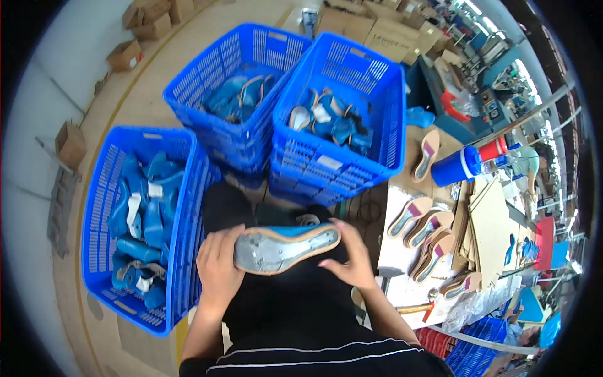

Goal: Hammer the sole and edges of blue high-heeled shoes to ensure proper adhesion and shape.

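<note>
In front of my lap a blue shoe last [276, 231] lies on its side between my hands, its underside toward me. An insole-shaped piece with a tan rim [286, 250] covers that underside, grey and shiny in the middle. My left hand [220, 267] is closed round the wide end, thumb behind the edge. At the narrow end my right hand [353, 259] curls its fingers over the tip, while its thumb stands off below the rim.
Blue crates of lasts stand to the left [141, 135], ahead [235, 38] and ahead right [339, 47]. On the right-hand table [402, 292] are stacked insoles [433, 254], cardboard sheets [493, 220], a blue jug [455, 166] and a wooden-handled hammer [414, 309].
</note>
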Available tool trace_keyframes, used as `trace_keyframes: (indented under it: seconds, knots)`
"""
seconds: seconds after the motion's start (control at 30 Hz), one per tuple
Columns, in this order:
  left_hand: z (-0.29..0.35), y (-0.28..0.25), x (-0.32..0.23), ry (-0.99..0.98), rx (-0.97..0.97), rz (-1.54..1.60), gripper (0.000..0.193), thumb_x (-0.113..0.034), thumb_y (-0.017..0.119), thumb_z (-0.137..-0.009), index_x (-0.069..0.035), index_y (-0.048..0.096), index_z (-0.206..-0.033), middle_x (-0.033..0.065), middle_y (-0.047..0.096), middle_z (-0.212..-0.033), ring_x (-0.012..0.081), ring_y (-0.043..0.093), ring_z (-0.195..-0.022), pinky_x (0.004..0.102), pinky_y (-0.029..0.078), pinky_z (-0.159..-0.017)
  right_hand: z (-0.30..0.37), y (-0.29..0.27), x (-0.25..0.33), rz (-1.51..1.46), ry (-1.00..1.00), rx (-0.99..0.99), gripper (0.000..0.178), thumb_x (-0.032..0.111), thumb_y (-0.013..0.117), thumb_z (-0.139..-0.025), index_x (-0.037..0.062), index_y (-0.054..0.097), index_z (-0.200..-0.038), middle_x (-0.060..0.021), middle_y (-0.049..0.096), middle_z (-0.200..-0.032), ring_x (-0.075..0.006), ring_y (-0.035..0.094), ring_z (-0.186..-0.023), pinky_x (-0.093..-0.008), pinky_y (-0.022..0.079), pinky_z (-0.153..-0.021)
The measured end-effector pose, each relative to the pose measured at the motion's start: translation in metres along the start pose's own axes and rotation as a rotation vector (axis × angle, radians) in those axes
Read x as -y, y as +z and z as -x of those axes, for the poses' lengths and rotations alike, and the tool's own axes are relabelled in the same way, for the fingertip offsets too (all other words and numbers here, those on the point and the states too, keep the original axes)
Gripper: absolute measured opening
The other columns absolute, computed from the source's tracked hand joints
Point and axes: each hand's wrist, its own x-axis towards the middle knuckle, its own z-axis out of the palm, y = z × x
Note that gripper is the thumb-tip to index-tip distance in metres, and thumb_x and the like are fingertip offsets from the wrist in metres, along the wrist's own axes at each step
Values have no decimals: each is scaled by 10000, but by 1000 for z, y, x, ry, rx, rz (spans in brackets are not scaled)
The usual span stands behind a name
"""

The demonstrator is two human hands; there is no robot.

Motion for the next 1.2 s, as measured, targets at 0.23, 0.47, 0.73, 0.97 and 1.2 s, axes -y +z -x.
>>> trace_keyframes:
  seconds: [0.23,0.47,0.73,0.97,1.2]
  knots:
    - [7,-38,-9,1,-102,263,400,-95,861,-800,-13,753,-1176,144,747,-1018,323,715,-959,410,568,-847,-26,-4,16,-180,-209,7,590,211,936,-801,-13,695,-1291,-181,728,-1197,-339,714,-1124,-406,551,-983]
    - [-33,-4,-27,-542,-316,1627,623,-426,662,-1089,-109,362,-1533,268,592,-1432,499,684,-1239,625,624,-963,5,39,63,-777,730,292,608,509,410,-1188,-8,543,-1479,-68,689,-1084,-125,641,-962,-288,520,-897]
    - [-56,8,-15,-483,-303,1702,345,-257,663,-1105,-74,489,-1340,266,645,-1377,412,743,-1151,520,662,-920,-10,10,114,-393,351,463,1154,311,814,-933,63,41,-1753,-301,594,-1501,-394,663,-1317,-448,498,-1128]
    - [-47,16,-4,-545,-231,1684,365,-237,648,-1114,-61,473,-1382,246,625,-1434,341,715,-1204,476,632,-978,-28,26,120,-1,-92,349,1029,219,901,-900,72,301,-1722,-249,522,-1582,-342,586,-1395,-433,475,-1144]
    - [2,3,45,-402,-73,790,554,-247,741,-1040,-81,545,-1531,203,610,-1495,331,610,-1376,441,491,-1153,-78,1,78,-1093,641,57,648,136,731,-1040,186,479,-1635,-85,603,-1490,-249,631,-1275,-441,548,-1050]
